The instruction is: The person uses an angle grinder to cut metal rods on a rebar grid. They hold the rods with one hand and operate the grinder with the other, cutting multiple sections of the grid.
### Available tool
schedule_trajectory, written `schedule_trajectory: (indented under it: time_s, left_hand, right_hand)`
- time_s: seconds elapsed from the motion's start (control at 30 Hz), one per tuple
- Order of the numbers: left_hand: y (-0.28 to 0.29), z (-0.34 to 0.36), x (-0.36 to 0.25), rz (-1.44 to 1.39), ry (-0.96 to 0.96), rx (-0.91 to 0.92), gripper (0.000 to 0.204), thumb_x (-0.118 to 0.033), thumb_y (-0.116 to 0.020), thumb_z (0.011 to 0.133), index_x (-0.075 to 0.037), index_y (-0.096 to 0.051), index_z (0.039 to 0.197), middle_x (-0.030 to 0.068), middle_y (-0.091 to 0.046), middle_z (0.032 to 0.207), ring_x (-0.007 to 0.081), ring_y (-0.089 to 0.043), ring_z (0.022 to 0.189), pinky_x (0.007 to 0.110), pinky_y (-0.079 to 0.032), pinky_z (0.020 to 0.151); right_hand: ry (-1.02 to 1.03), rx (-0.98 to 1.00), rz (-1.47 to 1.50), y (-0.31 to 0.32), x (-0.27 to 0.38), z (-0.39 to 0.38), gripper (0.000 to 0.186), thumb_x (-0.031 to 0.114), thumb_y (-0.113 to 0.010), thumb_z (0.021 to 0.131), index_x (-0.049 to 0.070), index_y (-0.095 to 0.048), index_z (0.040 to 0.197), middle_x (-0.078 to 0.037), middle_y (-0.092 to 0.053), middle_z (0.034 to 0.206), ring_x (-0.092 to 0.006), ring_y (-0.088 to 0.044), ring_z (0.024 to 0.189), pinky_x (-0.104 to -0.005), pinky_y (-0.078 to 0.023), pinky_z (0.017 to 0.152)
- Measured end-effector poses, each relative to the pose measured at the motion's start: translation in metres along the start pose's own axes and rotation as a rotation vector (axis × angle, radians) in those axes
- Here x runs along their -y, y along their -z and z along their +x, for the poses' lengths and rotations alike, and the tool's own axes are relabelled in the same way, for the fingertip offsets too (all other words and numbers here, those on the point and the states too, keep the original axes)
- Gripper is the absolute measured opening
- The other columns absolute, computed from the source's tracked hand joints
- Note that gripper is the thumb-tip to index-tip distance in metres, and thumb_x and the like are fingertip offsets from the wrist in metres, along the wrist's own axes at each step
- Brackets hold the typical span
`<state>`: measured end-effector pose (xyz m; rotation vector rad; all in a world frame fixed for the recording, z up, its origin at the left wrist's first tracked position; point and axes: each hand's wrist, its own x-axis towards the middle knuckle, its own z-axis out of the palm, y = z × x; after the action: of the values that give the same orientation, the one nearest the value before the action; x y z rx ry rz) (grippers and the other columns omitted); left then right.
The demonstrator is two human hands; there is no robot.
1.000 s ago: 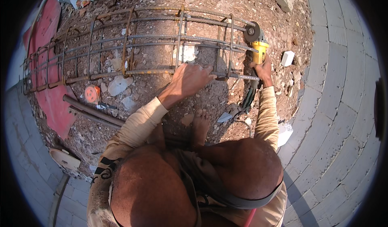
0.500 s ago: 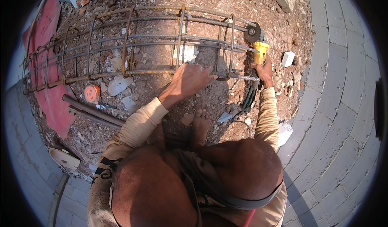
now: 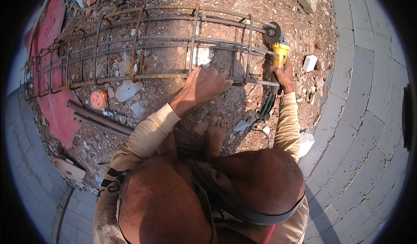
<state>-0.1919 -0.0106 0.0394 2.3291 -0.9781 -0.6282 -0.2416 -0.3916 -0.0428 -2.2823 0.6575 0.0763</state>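
Note:
A rusty rebar cage [image 3: 165, 77] of long bars tied with square stirrups lies across the ground in front of me. My left hand [image 3: 203, 88] is closed on its near bar, close to the right end; the fingertips are partly hidden. In my right hand [image 3: 284, 76] is a yellow and black angle grinder [image 3: 280, 55], gripped by its body. Its dark cutting disc [image 3: 272, 33] is at the right-hand end of the far bars; whether it touches one I cannot tell. A dark cord [image 3: 266, 107] hangs below the grinder.
An orange round object [image 3: 98, 100] and a metal pipe [image 3: 100, 119] lie at the left, near a red sheet [image 3: 58, 109]. A white block [image 3: 309, 63] sits right of the grinder. Grey block walls [image 3: 360, 96] bound the right side. My bare foot [image 3: 216, 133] is below the cage.
The grinder has tilted or shifted very slightly at the bar ends, its disc showing a little more to the front. My left hand stays in place on the bar.

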Motion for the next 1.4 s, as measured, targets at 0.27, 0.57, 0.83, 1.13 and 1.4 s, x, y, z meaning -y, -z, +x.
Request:
schedule_trajectory:
  time_s: [0.27,0.57,0.83,1.13,1.4]
  left_hand:
    - [-0.001,0.001,0.002,0.003,-0.012,0.019,0.041,-0.04,-0.06,0.105,-0.001,-0.069,0.115,0.0181,-0.069,0.07,0.0345,-0.072,0.064,0.047,-0.055,0.058]
    - [-0.004,-0.001,0.003,-0.018,-0.02,-0.025,0.042,-0.039,-0.059,0.106,0.001,-0.069,0.117,0.016,-0.068,0.067,0.0325,-0.071,0.062,0.046,-0.055,0.057]
    - [-0.009,0.002,0.006,0.001,0.008,0.015,0.04,-0.04,-0.06,0.105,-0.005,-0.07,0.121,0.0153,-0.069,0.071,0.0331,-0.071,0.064,0.045,-0.055,0.058]
    - [-0.007,-0.006,-0.007,-0.102,-0.077,-0.388,0.033,-0.026,-0.075,0.094,-0.008,-0.068,0.121,0.0175,-0.067,0.124,0.0398,-0.065,0.113,0.051,-0.053,0.097]
    - [-0.044,-0.023,-0.115,-0.783,-0.261,0.065,0.051,-0.033,-0.066,0.101,-0.005,-0.057,0.143,0.021,-0.058,0.14,0.0422,-0.055,0.133,0.049,-0.043,0.113]
  right_hand:
    - [-0.017,-0.004,-0.045,0.002,0.0,-0.003,0.073,0.015,-0.084,0.069,0.002,-0.061,0.136,-0.013,-0.072,0.118,-0.0279,-0.068,0.107,-0.0392,-0.051,0.099]
    - [-0.037,0.054,-0.002,-0.004,-0.002,0.001,0.077,0.014,-0.084,0.068,0.0,-0.059,0.139,-0.013,-0.071,0.119,-0.0268,-0.067,0.109,-0.0383,-0.051,0.1]
    - [-0.029,-0.022,0.16,0.009,-0.015,-0.011,0.065,0.012,-0.081,0.07,0.0,-0.06,0.131,-0.011,-0.071,0.114,-0.0236,-0.068,0.102,-0.0363,-0.055,0.092]
    - [-0.209,-0.23,0.45,0.071,0.002,-0.076,0.053,0.009,-0.078,0.078,0.0,-0.058,0.126,-0.011,-0.071,0.1,-0.0227,-0.07,0.079,-0.0359,-0.058,0.072]
    - [-0.474,-0.296,1.415,0.087,0.016,-0.149,0.03,0.015,-0.069,0.09,0.001,-0.055,0.113,-0.013,-0.066,0.092,-0.0272,-0.069,0.073,-0.0426,-0.063,0.064]
